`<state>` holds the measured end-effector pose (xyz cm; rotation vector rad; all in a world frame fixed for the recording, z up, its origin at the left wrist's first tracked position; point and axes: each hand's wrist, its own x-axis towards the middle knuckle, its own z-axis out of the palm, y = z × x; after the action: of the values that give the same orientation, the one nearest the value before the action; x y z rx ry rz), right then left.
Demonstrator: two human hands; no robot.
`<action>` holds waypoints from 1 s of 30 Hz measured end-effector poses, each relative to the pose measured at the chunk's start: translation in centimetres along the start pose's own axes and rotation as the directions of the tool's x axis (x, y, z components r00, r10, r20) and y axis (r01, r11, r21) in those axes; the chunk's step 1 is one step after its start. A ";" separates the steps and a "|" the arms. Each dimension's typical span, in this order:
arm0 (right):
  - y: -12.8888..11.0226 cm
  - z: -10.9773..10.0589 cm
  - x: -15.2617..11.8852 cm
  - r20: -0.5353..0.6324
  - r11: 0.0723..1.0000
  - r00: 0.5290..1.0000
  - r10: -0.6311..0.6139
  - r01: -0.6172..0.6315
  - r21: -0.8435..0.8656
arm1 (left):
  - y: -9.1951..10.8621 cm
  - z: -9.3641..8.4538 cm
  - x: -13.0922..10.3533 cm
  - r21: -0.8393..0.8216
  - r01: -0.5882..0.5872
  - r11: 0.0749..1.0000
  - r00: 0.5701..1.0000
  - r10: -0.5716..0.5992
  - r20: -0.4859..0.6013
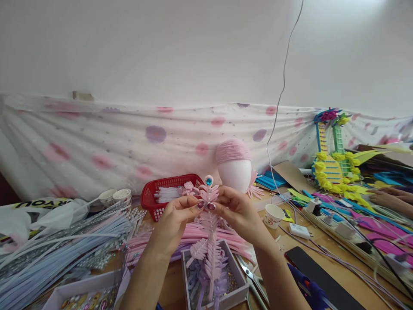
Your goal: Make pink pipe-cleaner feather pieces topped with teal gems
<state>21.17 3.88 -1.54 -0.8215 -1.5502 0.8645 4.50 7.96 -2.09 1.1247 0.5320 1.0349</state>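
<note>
My left hand point(174, 217) and my right hand point(240, 213) meet in the middle, each closed in a pinch on a pink pipe-cleaner ornament point(213, 254). It stands upright, with leaf-shaped fringes, small pearl beads down its stem and a blue gem point(209, 181) at its top. Two dark pink gems sit between my fingertips; whether they are attached is hidden. Below the ornament, a pale box point(237, 297) holds purple pieces and small beads. Behind my hands is a red basket point(150, 189) with white sticks and pink pieces.
A white head form point(235, 174) wrapped in pink yarn stands behind. Bundled pipe cleaners point(84, 245) lie left. On the right are a paper cup point(274, 215), scissors point(251, 275), a black phone point(322, 275), a blue glue gun point(306, 284), power strips with cords, and another person's hand point(392, 199).
</note>
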 end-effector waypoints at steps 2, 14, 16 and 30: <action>0.0 -0.3 -0.1 0.011 1.000 1.000 -0.003 0.003 -0.021 | 0.3 -0.2 -0.2 0.095 -0.002 0.996 1.000 -0.001 0.024; -0.1 -0.8 -0.2 0.066 0.999 0.997 0.033 -0.030 -0.042 | 0.6 -0.6 -0.2 0.146 0.011 0.989 0.997 -0.021 0.069; 0.0 -0.7 0.0 0.087 1.000 0.996 0.022 -0.022 -0.001 | 0.3 -0.2 0.1 -0.017 0.057 0.998 0.996 -0.056 0.064; 0.1 -1.4 0.0 0.049 0.986 0.997 0.060 -0.067 0.150 | -0.8 -0.1 0.4 -0.220 0.270 0.937 0.960 -0.244 0.139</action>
<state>22.58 4.09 -1.45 -0.7485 -1.4832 1.0404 4.93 8.27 -2.77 0.8678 0.4410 0.7802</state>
